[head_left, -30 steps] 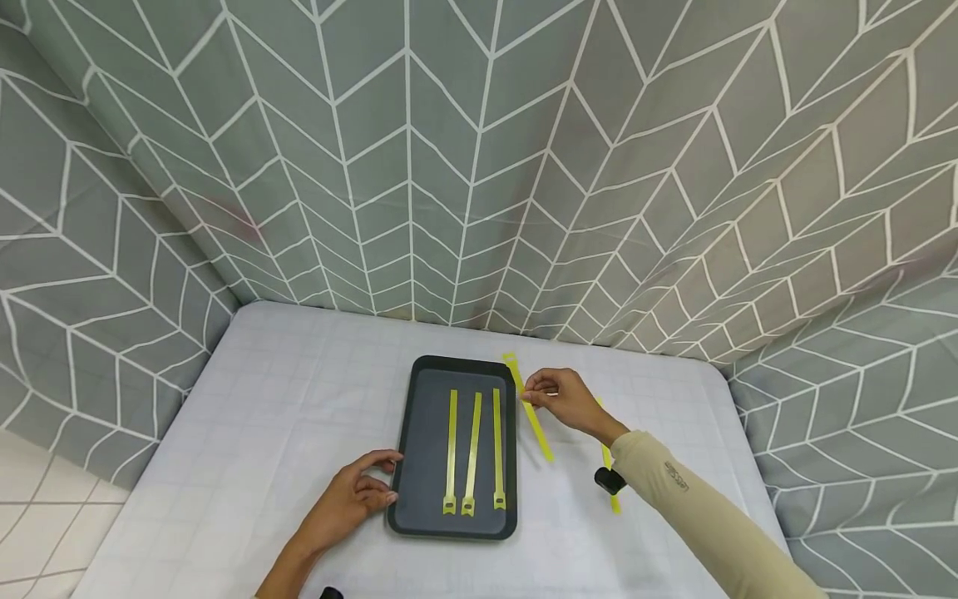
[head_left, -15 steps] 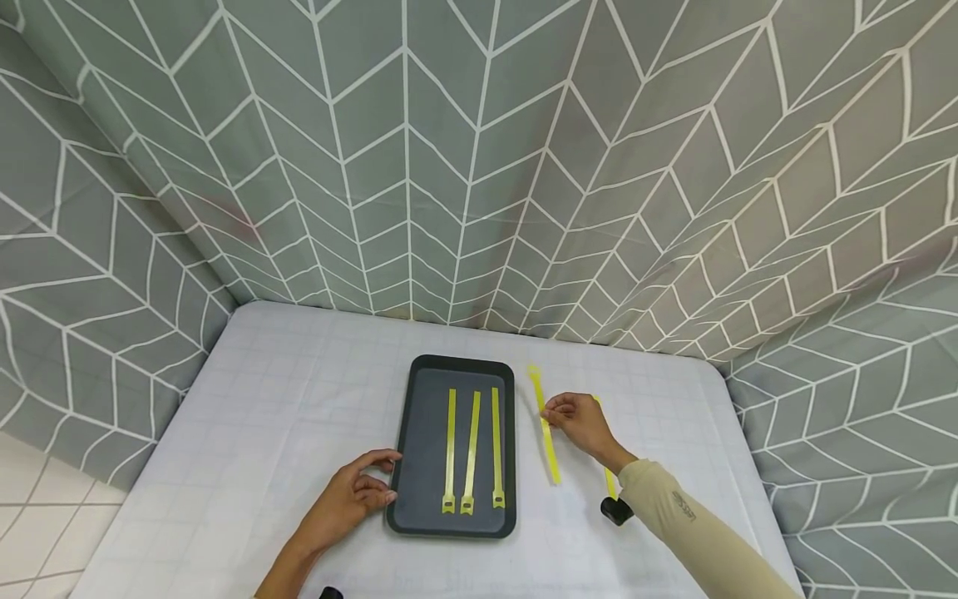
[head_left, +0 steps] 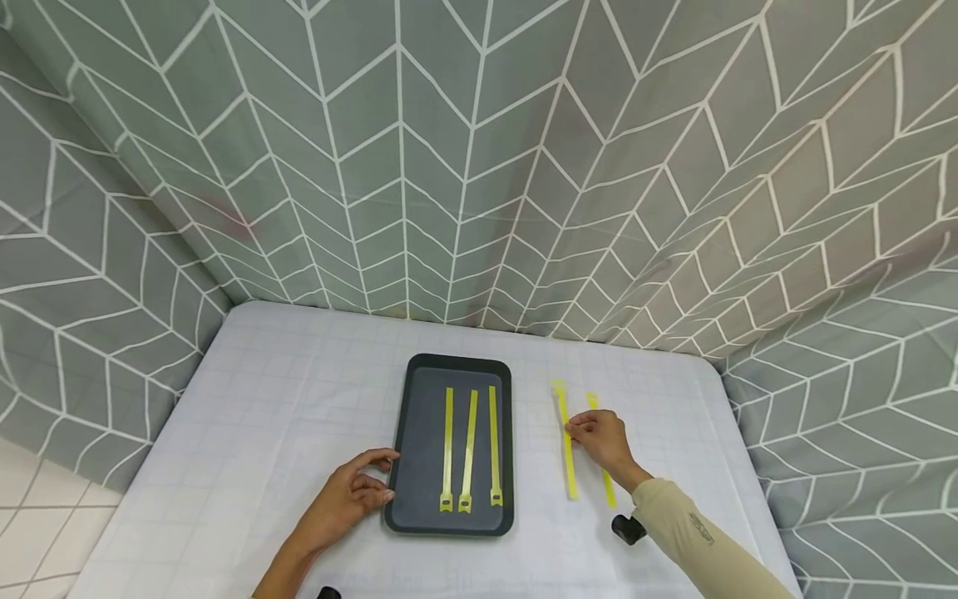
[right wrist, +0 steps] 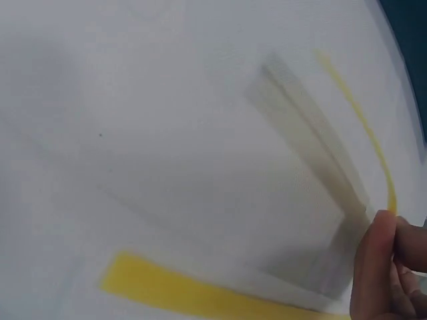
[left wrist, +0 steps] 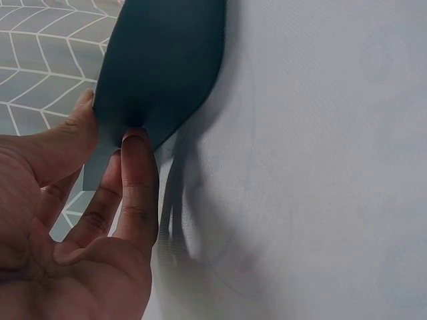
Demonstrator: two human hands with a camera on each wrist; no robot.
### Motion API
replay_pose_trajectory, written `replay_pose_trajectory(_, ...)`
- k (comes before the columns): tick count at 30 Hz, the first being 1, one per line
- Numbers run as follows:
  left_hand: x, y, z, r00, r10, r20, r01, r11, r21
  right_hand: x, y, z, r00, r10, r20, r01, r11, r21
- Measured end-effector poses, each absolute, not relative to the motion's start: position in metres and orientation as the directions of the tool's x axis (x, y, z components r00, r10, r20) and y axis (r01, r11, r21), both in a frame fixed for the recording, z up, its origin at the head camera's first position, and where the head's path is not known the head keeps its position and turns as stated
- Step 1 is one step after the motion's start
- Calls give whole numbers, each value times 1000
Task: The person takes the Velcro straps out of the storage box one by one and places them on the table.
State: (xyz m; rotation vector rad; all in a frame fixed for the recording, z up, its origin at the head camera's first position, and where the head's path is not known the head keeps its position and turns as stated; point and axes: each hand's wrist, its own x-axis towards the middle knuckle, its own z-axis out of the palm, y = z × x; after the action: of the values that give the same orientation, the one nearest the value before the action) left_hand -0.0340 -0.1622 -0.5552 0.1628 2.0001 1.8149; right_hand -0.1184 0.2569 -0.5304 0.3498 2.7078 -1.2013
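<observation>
In the head view, my right hand pinches a yellow cable strap between thumb and fingertips, to the right of a dark tray. The held strap appears edge-on in the right wrist view, its shadow on the cloth. Beside it lies a second yellow strap, partly hidden by the right hand. My left hand grips the tray's left edge. Up close, its thumb and fingertips meet the tray's outer wall. Inside the tray lie three yellow straps, lengthwise, with their slotted heads at the near end.
A white cloth covers the table. Grey curtains with white line patterns hang behind and at both sides. A black wrist camera sits under the right wrist. Tiled floor shows at lower left.
My right hand has moved right and nearer to me with the strap, away from the tray's right edge towards the loose strap. The left hand and tray stay in place.
</observation>
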Motion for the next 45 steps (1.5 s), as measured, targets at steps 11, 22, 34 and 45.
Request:
replay_pose_trajectory(11,-35,-162,-554,-899,365,-240,-200,144,969,-115,267,-530,-946,198,-259,321,702,-636)
replay_pose_trajectory(22,-35,-160,-553,-902,351,-253,-212,151,965,-113,272,-530,-943,212,-257,326,750,-576)
replay_pose_trajectory(34,-35,-160,-552,-903,344,-257,-212,163,964,-116,273,-529,-949,199,-243,302,787,-538)
replay_pose_trajectory(45,-35,-160,-552,-905,336,-261,-218,162,962,-119,274,-529,-942,210,-260,317,807,-498)
